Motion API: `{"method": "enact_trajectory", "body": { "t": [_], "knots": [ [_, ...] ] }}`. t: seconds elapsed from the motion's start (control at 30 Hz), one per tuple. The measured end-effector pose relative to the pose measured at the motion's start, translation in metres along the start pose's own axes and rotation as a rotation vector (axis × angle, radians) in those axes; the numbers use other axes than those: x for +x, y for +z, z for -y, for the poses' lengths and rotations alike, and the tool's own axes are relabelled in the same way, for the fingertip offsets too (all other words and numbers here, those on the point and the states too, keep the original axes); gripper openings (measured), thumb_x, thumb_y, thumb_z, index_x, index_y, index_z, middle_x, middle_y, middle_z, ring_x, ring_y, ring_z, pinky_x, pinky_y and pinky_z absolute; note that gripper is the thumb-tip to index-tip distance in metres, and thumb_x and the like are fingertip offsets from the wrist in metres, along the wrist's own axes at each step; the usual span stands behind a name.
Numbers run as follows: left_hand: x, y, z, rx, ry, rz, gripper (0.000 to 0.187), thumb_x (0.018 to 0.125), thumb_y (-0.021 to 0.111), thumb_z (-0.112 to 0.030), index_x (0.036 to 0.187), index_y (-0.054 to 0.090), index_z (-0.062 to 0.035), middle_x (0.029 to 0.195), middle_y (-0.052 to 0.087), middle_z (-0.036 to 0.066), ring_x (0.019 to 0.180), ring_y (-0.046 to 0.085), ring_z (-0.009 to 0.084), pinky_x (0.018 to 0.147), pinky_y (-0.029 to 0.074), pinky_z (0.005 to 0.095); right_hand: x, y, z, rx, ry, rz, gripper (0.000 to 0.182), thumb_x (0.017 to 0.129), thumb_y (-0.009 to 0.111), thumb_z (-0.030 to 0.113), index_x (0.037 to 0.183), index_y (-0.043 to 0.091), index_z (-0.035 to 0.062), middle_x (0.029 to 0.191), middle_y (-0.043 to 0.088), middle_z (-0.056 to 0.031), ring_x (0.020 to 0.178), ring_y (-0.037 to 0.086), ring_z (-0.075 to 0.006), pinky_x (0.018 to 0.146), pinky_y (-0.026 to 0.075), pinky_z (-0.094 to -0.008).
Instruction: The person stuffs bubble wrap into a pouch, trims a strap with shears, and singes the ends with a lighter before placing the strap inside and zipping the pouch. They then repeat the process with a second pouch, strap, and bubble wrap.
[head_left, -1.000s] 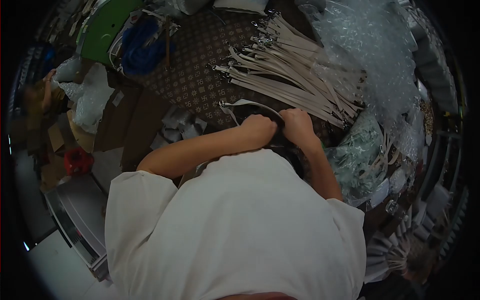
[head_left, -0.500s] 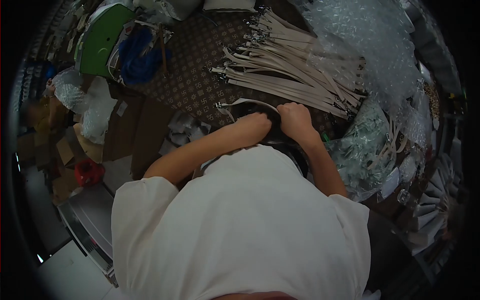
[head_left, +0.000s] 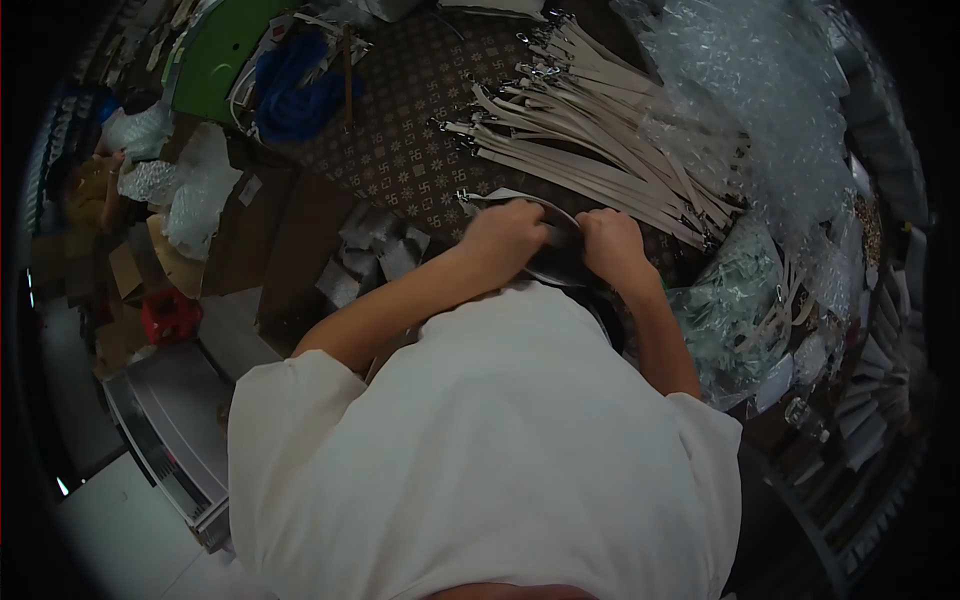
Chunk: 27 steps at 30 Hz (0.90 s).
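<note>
Close to my body, at the near edge of the table, both hands are closed on a pale beige strap (head_left: 563, 213). My left hand (head_left: 503, 240) grips it near the end with a metal clasp, which sticks out beyond the fist. My right hand (head_left: 612, 243) pinches it farther along, and between the fists the strap bows in an arc. Below the strap, between my hands, is a dark, slightly shiny surface I cannot make out. Just beyond lies a pile of similar beige straps (head_left: 600, 175) with metal clasps at their ends.
Clear plastic wrapping (head_left: 745, 110) is heaped at the right, beside a bag of greenish plastic (head_left: 735, 290). At the back left are a blue bundle (head_left: 290, 90) and a green panel (head_left: 215, 55). A person (head_left: 95, 195) is at far left, near cardboard boxes (head_left: 240, 225).
My hands have spread slightly apart along the strap, and the left fist has turned. The whole view has shifted a little as my head moved.
</note>
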<state>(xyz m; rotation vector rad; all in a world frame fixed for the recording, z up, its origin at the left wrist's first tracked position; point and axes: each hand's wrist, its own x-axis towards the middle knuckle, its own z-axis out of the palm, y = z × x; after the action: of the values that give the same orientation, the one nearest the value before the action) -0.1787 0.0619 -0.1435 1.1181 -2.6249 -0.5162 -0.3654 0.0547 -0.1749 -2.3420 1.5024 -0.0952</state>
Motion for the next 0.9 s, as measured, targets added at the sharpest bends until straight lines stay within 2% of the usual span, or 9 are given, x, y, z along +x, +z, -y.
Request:
{"method": "enact_trajectory", "body": {
  "t": [0.2,0.3,0.37,0.4,0.47,0.53,0.63,0.77,0.9],
  "knots": [
    [-0.028,-0.016,0.022,0.096,-0.068,0.066,0.015,0.065,0.057,-0.001,0.079,0.062,-0.0012,0.088,0.056,0.008,0.091,0.051,0.0247,0.075,0.045,0.0322,0.006,0.001,0.002,-0.03,-0.051,0.039,0.009,0.064,0.055,0.001,0.071,0.061,0.0027,0.07,0.06,-0.0144,0.068,0.059,-0.0315,0.06,0.048,-0.0388],
    [-0.033,-0.031,0.03,-0.101,-0.126,-0.262,0.015,0.071,0.059,-0.003,0.085,0.062,-0.0001,0.091,0.057,0.008,0.094,0.05,0.0259,0.077,0.044,0.0325,0.005,0.003,0.004,0.022,-0.048,-0.004,0.012,0.065,0.057,0.003,0.077,0.06,0.0019,0.075,0.058,-0.0145,0.071,0.058,-0.0309,0.063,0.048,-0.0385],
    [-0.041,-0.036,0.05,0.086,-0.404,-0.5,0.017,0.077,0.059,-0.007,0.092,0.061,0.0016,0.091,0.06,0.007,0.091,0.054,0.0219,0.077,0.045,0.0293,0.01,0.002,0.01,0.065,-0.032,-0.042,0.014,0.067,0.059,0.006,0.08,0.06,0.0015,0.078,0.058,-0.0144,0.073,0.057,-0.0307,0.064,0.047,-0.0381],
    [-0.048,-0.032,0.059,0.086,-0.414,-0.506,0.017,0.077,0.059,-0.007,0.092,0.061,0.0016,0.091,0.06,0.007,0.091,0.054,0.0219,0.077,0.045,0.0293,0.017,-0.006,0.023,0.133,-0.143,-0.303,0.018,0.068,0.061,0.011,0.083,0.06,0.0018,0.079,0.057,-0.0141,0.075,0.057,-0.0309,0.065,0.047,-0.0381],
    [-0.06,-0.019,0.075,-1.039,-0.816,-0.095,0.02,0.078,0.059,-0.005,0.096,0.062,0.0003,0.086,0.063,0.005,0.08,0.058,0.0157,0.072,0.047,0.0257,0.03,-0.015,0.046,0.198,-0.266,-0.562,0.022,0.069,0.064,0.016,0.086,0.06,0.0021,0.08,0.055,-0.0138,0.076,0.056,-0.031,0.066,0.047,-0.0381],
    [-0.065,-0.018,0.07,-1.123,-0.8,-0.148,0.019,0.079,0.059,-0.005,0.097,0.061,0.0006,0.084,0.063,0.005,0.077,0.059,0.0133,0.07,0.047,0.0239,0.041,-0.018,0.068,0.505,-0.264,-0.356,0.029,0.07,0.067,0.026,0.087,0.061,0.0033,0.078,0.055,-0.0128,0.073,0.056,-0.0302,0.065,0.047,-0.0381],
    [-0.073,-0.018,0.063,-1.211,-0.701,-0.239,0.019,0.081,0.057,-0.005,0.099,0.061,0.0012,0.085,0.063,0.006,0.078,0.059,0.0115,0.071,0.047,0.0226,0.056,-0.017,0.098,0.351,-0.155,0.003,0.026,0.072,0.068,0.022,0.088,0.062,0.0024,0.08,0.056,-0.0121,0.069,0.056,-0.029,0.062,0.046,-0.0359],
    [-0.084,-0.016,0.062,-1.105,-0.548,-0.368,0.017,0.082,0.057,-0.004,0.097,0.059,0.0012,0.087,0.061,0.006,0.082,0.058,0.0116,0.073,0.047,0.0234,0.069,-0.003,0.099,0.355,-0.315,0.03,0.025,0.073,0.067,0.023,0.087,0.063,0.0024,0.078,0.056,-0.0113,0.066,0.056,-0.0258,0.057,0.045,-0.0333],
    [-0.09,-0.018,0.048,-1.312,-0.744,-0.55,0.014,0.081,0.058,-0.005,0.093,0.055,-0.0002,0.085,0.059,0.003,0.08,0.057,0.0108,0.07,0.047,0.0231,0.061,0.009,0.095,1.168,0.067,0.206,0.018,0.074,0.064,0.013,0.082,0.064,-0.0019,0.068,0.061,-0.0091,0.059,0.058,-0.0145,0.054,0.046,-0.0247]
  ]
}}
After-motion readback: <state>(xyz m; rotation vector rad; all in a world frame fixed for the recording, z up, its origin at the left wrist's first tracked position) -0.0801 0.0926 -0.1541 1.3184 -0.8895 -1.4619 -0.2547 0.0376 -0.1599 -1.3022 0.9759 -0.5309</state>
